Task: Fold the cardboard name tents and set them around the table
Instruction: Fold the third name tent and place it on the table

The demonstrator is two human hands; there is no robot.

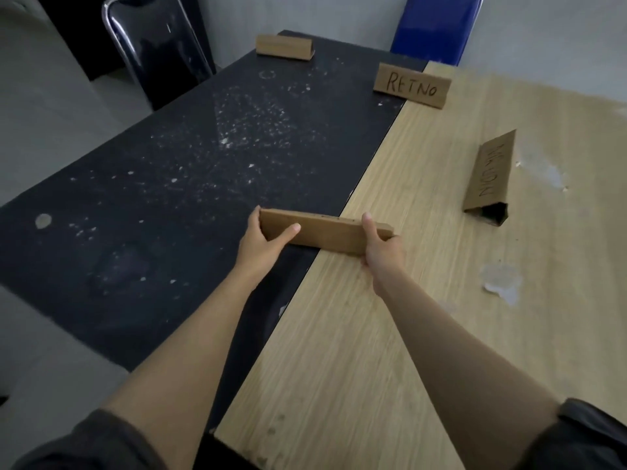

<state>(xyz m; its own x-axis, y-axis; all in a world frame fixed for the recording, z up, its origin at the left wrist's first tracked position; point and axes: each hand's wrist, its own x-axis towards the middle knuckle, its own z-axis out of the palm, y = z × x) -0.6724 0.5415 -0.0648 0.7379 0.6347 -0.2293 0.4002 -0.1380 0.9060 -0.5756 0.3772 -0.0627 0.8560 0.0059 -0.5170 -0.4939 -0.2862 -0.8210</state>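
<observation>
Hands at each end: my left hand [263, 237] and right hand [381, 251] each keep a pinching grip on a folded name tent [322, 234], steadying it across the desk [373, 334] seam near me; three tents already stand at the far and right places

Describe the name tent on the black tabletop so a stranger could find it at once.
Start at the black tabletop and go to its far edge, near the dark chair. The small cardboard tent there shows a blank side; the other far tent reads RETNO and straddles the seam with the wood tabletop.
</observation>
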